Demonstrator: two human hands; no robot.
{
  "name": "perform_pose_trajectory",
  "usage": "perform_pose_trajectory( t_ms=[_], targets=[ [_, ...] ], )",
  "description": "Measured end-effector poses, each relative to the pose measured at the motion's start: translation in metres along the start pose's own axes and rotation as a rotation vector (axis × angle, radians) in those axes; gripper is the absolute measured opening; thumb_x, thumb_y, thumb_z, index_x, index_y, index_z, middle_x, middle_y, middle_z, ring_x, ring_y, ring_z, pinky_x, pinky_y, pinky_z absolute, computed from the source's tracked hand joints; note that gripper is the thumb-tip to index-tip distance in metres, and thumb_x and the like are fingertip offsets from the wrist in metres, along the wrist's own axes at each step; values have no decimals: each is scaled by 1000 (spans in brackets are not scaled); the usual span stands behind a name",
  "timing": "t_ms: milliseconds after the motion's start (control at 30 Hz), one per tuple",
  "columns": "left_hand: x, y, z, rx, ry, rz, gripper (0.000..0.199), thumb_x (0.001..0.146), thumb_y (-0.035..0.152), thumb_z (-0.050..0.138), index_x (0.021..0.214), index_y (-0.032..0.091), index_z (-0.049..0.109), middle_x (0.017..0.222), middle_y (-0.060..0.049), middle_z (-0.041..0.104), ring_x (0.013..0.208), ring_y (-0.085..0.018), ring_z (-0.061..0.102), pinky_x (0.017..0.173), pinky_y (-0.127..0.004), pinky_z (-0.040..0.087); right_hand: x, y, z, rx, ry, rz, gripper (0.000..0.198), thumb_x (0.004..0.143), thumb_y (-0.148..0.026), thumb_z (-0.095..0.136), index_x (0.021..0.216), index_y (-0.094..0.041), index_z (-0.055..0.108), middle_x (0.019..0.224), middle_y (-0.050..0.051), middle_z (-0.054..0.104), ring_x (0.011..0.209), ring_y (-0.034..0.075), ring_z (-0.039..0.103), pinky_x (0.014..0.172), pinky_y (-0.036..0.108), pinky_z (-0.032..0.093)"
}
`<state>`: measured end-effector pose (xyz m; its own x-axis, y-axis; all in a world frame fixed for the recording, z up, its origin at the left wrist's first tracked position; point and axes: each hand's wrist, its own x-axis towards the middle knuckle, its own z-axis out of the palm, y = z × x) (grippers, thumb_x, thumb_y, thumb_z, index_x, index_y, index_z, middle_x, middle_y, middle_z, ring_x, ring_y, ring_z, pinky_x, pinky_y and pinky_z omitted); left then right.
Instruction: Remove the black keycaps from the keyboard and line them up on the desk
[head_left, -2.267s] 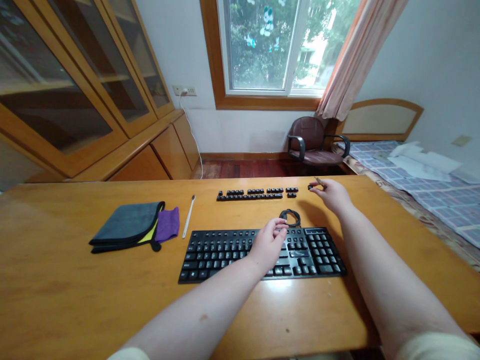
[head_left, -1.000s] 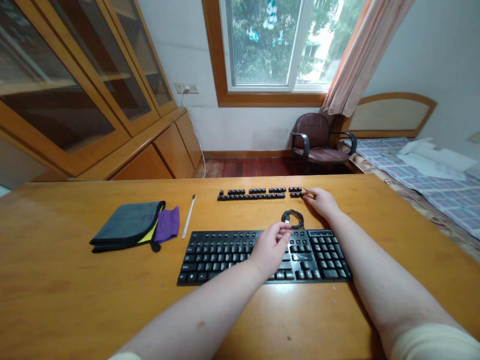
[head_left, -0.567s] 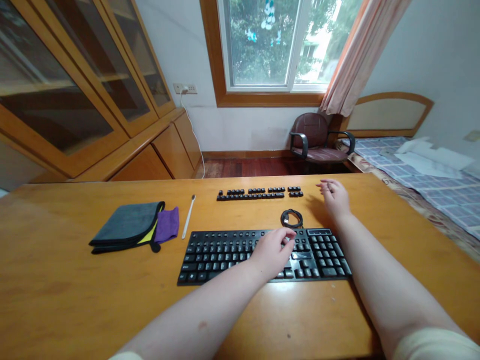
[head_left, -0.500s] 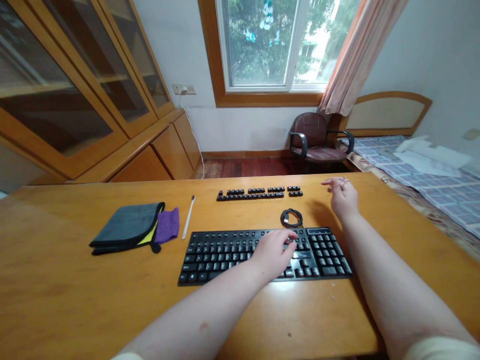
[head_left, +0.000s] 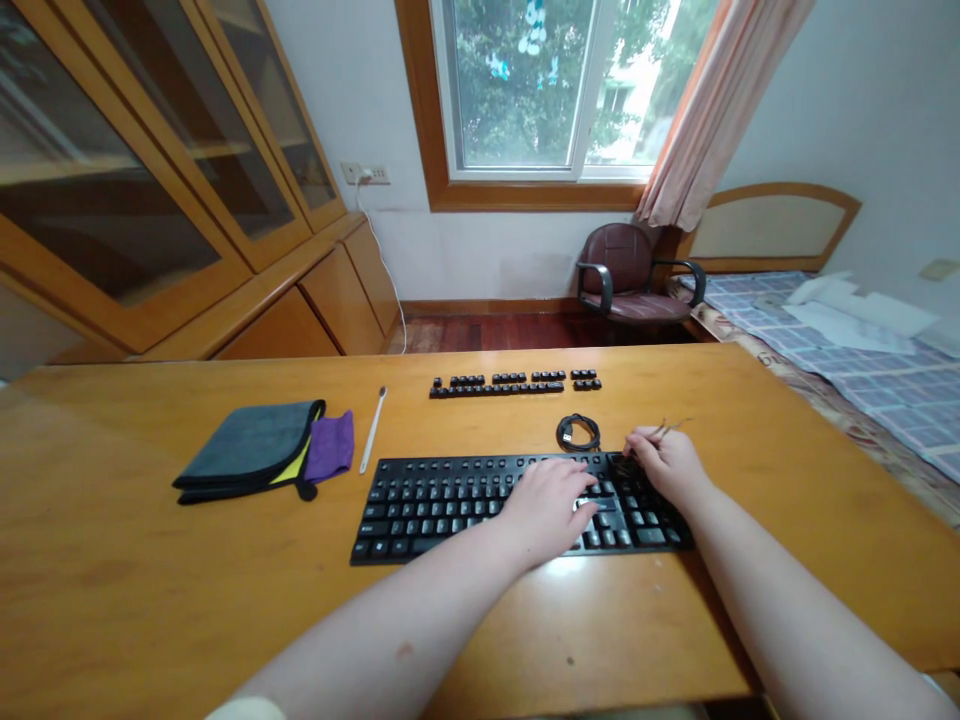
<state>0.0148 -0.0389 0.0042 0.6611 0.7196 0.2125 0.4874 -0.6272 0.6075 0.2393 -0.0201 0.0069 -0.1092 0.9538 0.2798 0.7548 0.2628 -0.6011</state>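
A black keyboard point(head_left: 442, 510) lies on the wooden desk, with bare key stems along its upper rows. My left hand point(head_left: 544, 508) rests on its right-middle part, fingers spread loosely over the keys, holding nothing I can see. Over the top of the number pad is my right hand point(head_left: 667, 465), its fingers pinched round a thin wire tool point(head_left: 673, 426) whose two prongs stick out above the hand. The tool's lower end is hidden or blurred against the dark keys. Behind the keyboard, removed keycaps point(head_left: 496, 390) stand in two rows.
A coiled black USB cable point(head_left: 578, 433) lies just behind the keyboard. To the left are a white toothbrush point(head_left: 373, 430), a folded grey cloth point(head_left: 251, 445) and a purple cloth point(head_left: 331, 443). Beyond the desk point(head_left: 450, 640) stand a chair point(head_left: 626, 265) and a bed point(head_left: 810, 330).
My right hand has come down and left, from above the desk to the number pad, with the wire tool. My left hand stays on the keyboard, its fingers slightly more spread.
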Motion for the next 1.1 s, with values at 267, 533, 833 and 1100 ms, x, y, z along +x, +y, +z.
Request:
perform_pose_trajectory(
  t_ms=[267,533,833,1100],
  targets=[
    [0,0,1,47,-6,13,30,83,31,53,111,22,58,120,-5,59,114,-23,48,98,-40,35,-1,-5,3,-59,-36,-38,34,85,-34,44,59,-19,59,56,3,61,58,17,58,57,26,40],
    [0,0,0,94,-28,18,29,84,33,52,111,22,57,117,-3,60,114,-21,48,98,-39,35,3,0,4,-23,-47,-20,33,84,-30,44,57,-18,59,54,2,59,57,16,56,57,26,39],
    [0,0,1,102,-26,27,28,85,33,51,110,21,58,117,-4,60,113,-22,48,97,-39,36,5,1,2,25,-68,-26,32,82,-29,44,57,-18,61,54,2,59,56,16,56,57,26,39],
    [0,-2,2,96,-17,30,29,85,33,51,110,21,58,116,-4,60,112,-22,49,98,-38,35,7,3,4,53,-35,46,36,82,-31,41,57,-17,61,51,2,56,50,15,50,52,26,37]
  ],
)
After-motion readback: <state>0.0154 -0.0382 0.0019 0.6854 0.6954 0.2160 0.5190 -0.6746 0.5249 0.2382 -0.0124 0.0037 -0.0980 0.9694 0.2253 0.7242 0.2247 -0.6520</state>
